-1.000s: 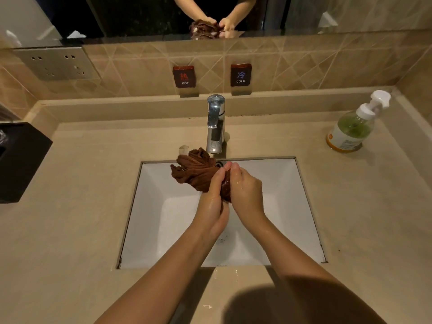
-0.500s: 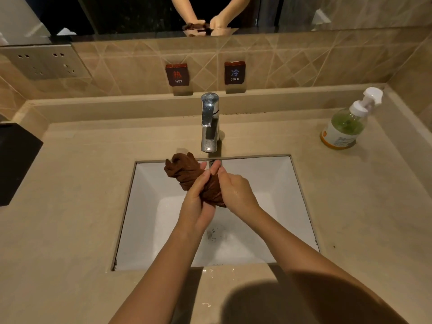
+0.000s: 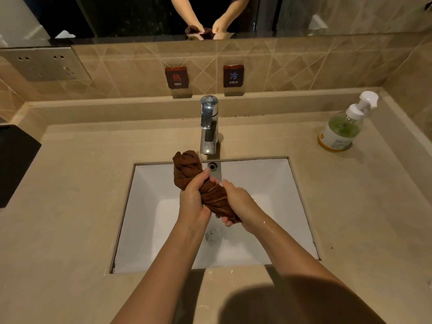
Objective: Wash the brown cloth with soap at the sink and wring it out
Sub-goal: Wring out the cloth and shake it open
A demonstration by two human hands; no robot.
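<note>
The brown cloth [image 3: 210, 195] is twisted into a tight rope over the sink [image 3: 268, 183], its free end bunched at the sink's back edge. The left hand [image 3: 194, 202] clasps its middle and the right hand [image 3: 240, 204] its near end, so squeezed water probably drops into the sink. The soap bottle [image 3: 341, 127] stands on the counter [image 3: 70, 230], well right of the sink.

Behind the dimly lit beige counter [image 3: 70, 218] rises a tan tiled wall [image 3: 304, 66] (diagonal seams), bearing a mirror [image 3: 140, 15], a HOT plaque [image 3: 176, 77], a COLD plaque [image 3: 233, 76] and, above the counter's left end, a socket plate [image 3: 44, 64].
</note>
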